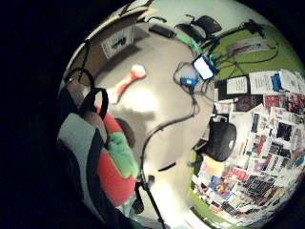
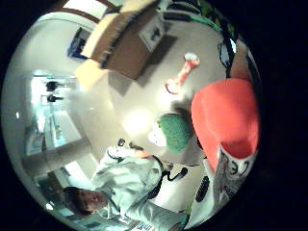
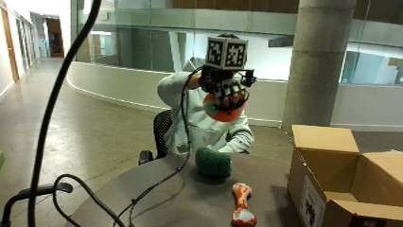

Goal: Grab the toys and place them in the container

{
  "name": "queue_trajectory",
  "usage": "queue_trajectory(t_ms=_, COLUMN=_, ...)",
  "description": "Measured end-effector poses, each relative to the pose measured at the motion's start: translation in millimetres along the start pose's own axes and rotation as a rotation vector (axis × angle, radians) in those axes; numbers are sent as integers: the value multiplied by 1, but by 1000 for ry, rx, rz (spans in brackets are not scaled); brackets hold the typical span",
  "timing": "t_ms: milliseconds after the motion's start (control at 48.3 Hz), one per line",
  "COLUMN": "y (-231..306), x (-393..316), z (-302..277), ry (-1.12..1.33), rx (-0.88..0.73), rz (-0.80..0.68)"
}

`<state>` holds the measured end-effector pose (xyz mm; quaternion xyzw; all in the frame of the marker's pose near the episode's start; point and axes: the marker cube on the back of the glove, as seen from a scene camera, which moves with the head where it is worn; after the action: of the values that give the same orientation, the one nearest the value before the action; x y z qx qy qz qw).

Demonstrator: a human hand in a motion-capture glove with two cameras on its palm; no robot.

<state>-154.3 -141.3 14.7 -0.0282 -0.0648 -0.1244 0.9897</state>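
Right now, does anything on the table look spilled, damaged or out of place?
Nothing stands out. The gloved right hand holds a red toy aloft; the green toy and bone toy lie on the table beside the open cardboard box.

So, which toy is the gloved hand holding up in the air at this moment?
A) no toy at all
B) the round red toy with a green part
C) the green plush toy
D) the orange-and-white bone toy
B: in the outside view the gloved right hand grips the round red toy above the table, while the green plush toy and the bone toy lie on the table beside the cardboard box.
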Motion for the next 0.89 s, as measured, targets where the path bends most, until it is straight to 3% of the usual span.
queue_trajectory(t_ms=207, y=-51, x=-84, z=-84, ry=-151, rx=257, rz=-68)
queue_trajectory(t_ms=415, y=-106, x=-155, z=-82, ry=-500, rx=537, rz=-107)
queue_trajectory(t_ms=518, y=-128, x=-194, z=-65, ry=-589, rx=600, rz=-128)
queue_trajectory(t_ms=601, y=-145, x=-209, z=-46, ry=-593, rx=520, rz=-129)
queue_trajectory(t_ms=725, y=-167, x=-215, z=-9, ry=-489, rx=203, rz=-85)
queue_trajectory(t_ms=891, y=-165, x=-210, z=6, ry=-400, rx=190, rz=-92)
